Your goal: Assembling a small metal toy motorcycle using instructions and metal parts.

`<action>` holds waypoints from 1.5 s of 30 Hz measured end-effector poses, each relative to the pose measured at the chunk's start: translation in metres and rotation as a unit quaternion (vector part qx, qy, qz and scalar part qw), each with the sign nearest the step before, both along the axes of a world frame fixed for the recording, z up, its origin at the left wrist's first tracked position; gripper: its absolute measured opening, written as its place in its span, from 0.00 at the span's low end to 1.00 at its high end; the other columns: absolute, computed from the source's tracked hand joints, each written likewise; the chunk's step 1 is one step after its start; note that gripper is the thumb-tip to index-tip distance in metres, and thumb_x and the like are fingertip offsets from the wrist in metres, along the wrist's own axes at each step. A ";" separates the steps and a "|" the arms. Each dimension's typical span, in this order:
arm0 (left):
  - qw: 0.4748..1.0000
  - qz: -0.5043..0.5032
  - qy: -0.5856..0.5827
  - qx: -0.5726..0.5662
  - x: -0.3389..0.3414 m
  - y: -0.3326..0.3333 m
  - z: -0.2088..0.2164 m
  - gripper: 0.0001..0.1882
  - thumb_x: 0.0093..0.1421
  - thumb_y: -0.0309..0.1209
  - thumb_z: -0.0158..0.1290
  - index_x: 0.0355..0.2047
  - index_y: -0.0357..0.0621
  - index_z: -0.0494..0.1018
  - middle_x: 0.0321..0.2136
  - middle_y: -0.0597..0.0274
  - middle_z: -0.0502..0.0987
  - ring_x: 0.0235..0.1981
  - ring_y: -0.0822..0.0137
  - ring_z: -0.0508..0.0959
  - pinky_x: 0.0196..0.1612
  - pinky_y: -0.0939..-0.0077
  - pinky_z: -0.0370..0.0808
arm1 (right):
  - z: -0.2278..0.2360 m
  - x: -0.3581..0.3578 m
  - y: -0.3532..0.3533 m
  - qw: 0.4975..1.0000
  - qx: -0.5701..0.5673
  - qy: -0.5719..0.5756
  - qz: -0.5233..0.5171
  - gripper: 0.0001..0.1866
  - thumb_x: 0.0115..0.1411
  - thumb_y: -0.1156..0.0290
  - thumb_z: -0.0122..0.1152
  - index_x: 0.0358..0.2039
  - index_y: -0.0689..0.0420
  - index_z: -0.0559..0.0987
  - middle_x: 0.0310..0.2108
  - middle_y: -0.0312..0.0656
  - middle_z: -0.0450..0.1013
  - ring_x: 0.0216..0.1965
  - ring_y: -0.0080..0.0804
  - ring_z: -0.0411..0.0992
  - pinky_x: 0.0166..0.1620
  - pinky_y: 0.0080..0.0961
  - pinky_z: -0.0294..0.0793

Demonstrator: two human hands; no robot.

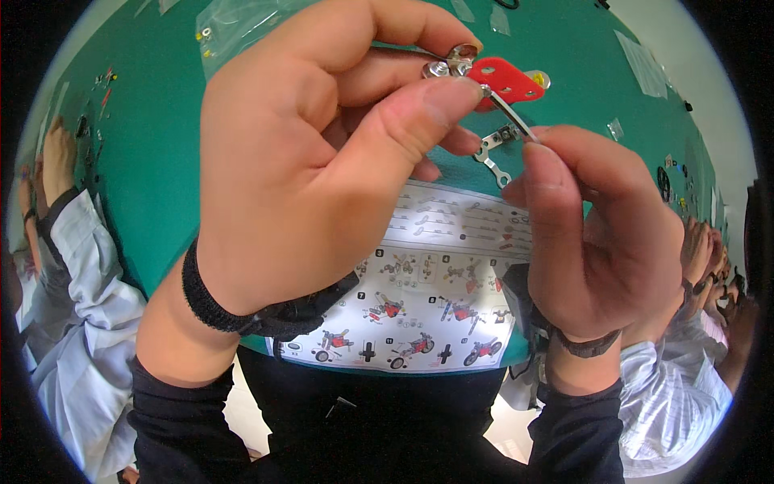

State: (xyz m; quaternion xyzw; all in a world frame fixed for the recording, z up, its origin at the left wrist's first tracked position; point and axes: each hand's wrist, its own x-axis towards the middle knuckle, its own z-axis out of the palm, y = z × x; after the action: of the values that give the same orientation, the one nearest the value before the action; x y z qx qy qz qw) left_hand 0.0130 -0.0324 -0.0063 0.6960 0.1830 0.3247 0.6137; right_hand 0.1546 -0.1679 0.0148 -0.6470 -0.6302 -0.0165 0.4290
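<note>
My left hand (322, 129) is closed round a small assembly of a red perforated plate (516, 81) and shiny metal fittings (451, 66). Its thumb and fingers pinch the metal end, and the red plate sticks out to the right. In my right hand (592, 218), thumb and forefinger pinch a thin silver rod, which looks like a hex key (512, 115). The rod's far tip meets a small screw beside my left thumb. Below the assembly, a small flat silver spanner (493, 168) and a metal bracket (506, 135) lie on the green table (153, 137).
A printed instruction sheet (411, 274) with pictured steps lies under my hands at the near table edge. Clear plastic bags (234, 36) (641, 64) rest farther back. Other people's arms, a sleeve (89, 258) at left and another (661, 387) at right, flank me with small loose parts.
</note>
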 end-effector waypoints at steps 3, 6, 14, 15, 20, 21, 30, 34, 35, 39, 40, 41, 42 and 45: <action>1.000 -0.003 -0.015 0.015 0.000 0.000 -0.001 0.15 0.68 0.26 0.48 0.53 0.32 0.67 0.41 0.52 0.81 0.35 0.67 0.83 0.33 0.82 0.77 | 0.002 -0.001 0.000 1.000 -0.006 -0.001 0.001 0.06 0.61 0.85 0.57 0.39 0.70 0.77 0.34 0.48 0.78 0.26 0.25 0.76 0.31 0.17 0.74; 0.998 -0.002 -0.028 0.047 0.000 0.001 -0.003 0.15 0.68 0.25 0.49 0.53 0.32 0.67 0.41 0.52 0.81 0.36 0.68 0.82 0.34 0.82 0.77 | 0.004 -0.001 -0.001 1.000 -0.007 -0.004 0.001 0.06 0.61 0.85 0.57 0.39 0.70 0.77 0.33 0.48 0.78 0.26 0.25 0.76 0.31 0.17 0.74; 0.990 0.005 -0.048 0.135 -0.001 0.006 -0.005 0.15 0.67 0.23 0.49 0.53 0.30 0.66 0.42 0.51 0.80 0.38 0.69 0.81 0.36 0.80 0.79 | 0.006 0.002 -0.001 1.000 0.005 -0.018 0.003 0.06 0.61 0.85 0.57 0.39 0.70 0.78 0.32 0.47 0.78 0.25 0.24 0.75 0.30 0.16 0.73; 0.988 0.006 -0.053 0.143 0.000 0.006 -0.005 0.15 0.67 0.22 0.49 0.53 0.30 0.66 0.43 0.50 0.79 0.38 0.67 0.81 0.37 0.79 0.80 | 0.006 0.002 -0.001 1.000 0.007 -0.029 0.000 0.06 0.61 0.85 0.57 0.39 0.70 0.78 0.32 0.47 0.78 0.24 0.24 0.75 0.29 0.16 0.73; 0.985 0.017 -0.086 0.150 0.008 0.001 -0.004 0.15 0.67 0.20 0.48 0.53 0.30 0.65 0.43 0.47 0.79 0.41 0.62 0.82 0.39 0.76 0.81 | 0.007 0.006 -0.002 0.999 0.015 -0.052 -0.003 0.05 0.61 0.85 0.58 0.38 0.70 0.78 0.30 0.47 0.78 0.23 0.24 0.76 0.29 0.16 0.73; 0.982 0.003 -0.089 0.169 0.009 0.003 -0.004 0.15 0.67 0.20 0.48 0.53 0.30 0.65 0.43 0.46 0.78 0.41 0.61 0.82 0.38 0.76 0.82 | 0.008 0.007 -0.003 0.998 0.017 -0.057 -0.010 0.05 0.61 0.85 0.58 0.38 0.69 0.78 0.30 0.47 0.78 0.23 0.24 0.76 0.28 0.16 0.73; 0.987 -0.007 -0.111 0.114 0.008 0.000 -0.006 0.16 0.66 0.19 0.48 0.54 0.29 0.63 0.45 0.41 0.78 0.43 0.56 0.82 0.39 0.71 0.83 | 0.007 0.002 -0.002 0.997 0.006 -0.067 -0.036 0.04 0.61 0.82 0.59 0.37 0.68 0.78 0.25 0.46 0.78 0.22 0.23 0.76 0.27 0.16 0.74; 0.994 0.056 -0.059 0.072 -0.001 -0.005 -0.002 0.16 0.66 0.21 0.49 0.53 0.31 0.65 0.45 0.41 0.78 0.43 0.55 0.83 0.40 0.69 0.84 | 0.003 -0.007 0.007 0.997 0.021 -0.061 -0.038 0.04 0.61 0.81 0.60 0.37 0.67 0.78 0.25 0.45 0.79 0.22 0.22 0.76 0.27 0.16 0.74; 0.994 0.058 -0.058 0.072 -0.001 -0.005 -0.002 0.16 0.66 0.21 0.49 0.53 0.31 0.65 0.45 0.41 0.78 0.43 0.55 0.83 0.40 0.69 0.84 | 0.003 -0.007 0.008 0.997 0.021 -0.060 -0.037 0.04 0.61 0.81 0.60 0.37 0.67 0.78 0.25 0.45 0.79 0.22 0.22 0.76 0.27 0.16 0.74; 0.994 0.019 -0.104 0.029 -0.006 0.004 -0.007 0.15 0.67 0.27 0.51 0.52 0.32 0.67 0.45 0.43 0.78 0.42 0.54 0.83 0.40 0.66 0.84 | 0.007 -0.006 0.007 0.996 0.011 -0.086 -0.033 0.04 0.60 0.81 0.61 0.36 0.66 0.79 0.25 0.45 0.79 0.22 0.22 0.77 0.28 0.17 0.74; 0.990 -0.018 -0.139 0.001 -0.009 0.008 -0.008 0.15 0.67 0.29 0.51 0.51 0.33 0.68 0.45 0.44 0.79 0.41 0.53 0.83 0.39 0.66 0.84 | 0.008 -0.006 0.007 0.995 0.007 -0.098 -0.029 0.03 0.60 0.81 0.61 0.35 0.66 0.79 0.25 0.45 0.79 0.23 0.23 0.77 0.28 0.17 0.75; 0.990 -0.017 -0.139 0.003 -0.010 0.008 -0.008 0.15 0.67 0.29 0.51 0.51 0.33 0.68 0.45 0.44 0.79 0.41 0.53 0.83 0.39 0.66 0.84 | 0.008 -0.006 0.007 0.995 0.009 -0.097 -0.028 0.03 0.60 0.81 0.61 0.35 0.66 0.79 0.25 0.45 0.79 0.23 0.23 0.77 0.28 0.17 0.75; 0.992 -0.003 -0.129 -0.007 -0.009 0.007 -0.009 0.14 0.68 0.30 0.51 0.49 0.33 0.69 0.44 0.44 0.79 0.41 0.53 0.83 0.40 0.65 0.84 | 0.007 -0.006 0.006 0.994 0.006 -0.102 -0.035 0.04 0.59 0.81 0.62 0.35 0.66 0.79 0.25 0.45 0.79 0.23 0.23 0.77 0.28 0.17 0.75; 0.992 0.015 -0.125 -0.003 -0.009 0.008 -0.011 0.14 0.68 0.31 0.51 0.48 0.34 0.70 0.44 0.44 0.79 0.40 0.52 0.83 0.41 0.64 0.84 | 0.006 -0.003 0.007 0.992 0.020 -0.124 -0.025 0.04 0.58 0.82 0.63 0.34 0.67 0.80 0.25 0.45 0.79 0.22 0.23 0.77 0.28 0.18 0.75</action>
State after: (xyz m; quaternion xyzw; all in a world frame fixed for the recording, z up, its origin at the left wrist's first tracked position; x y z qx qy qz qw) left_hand 0.0041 -0.0239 -0.0174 0.6451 0.1166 0.4178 0.6290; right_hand 0.1516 -0.1609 0.0209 -0.6467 -0.6615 -0.1199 0.3602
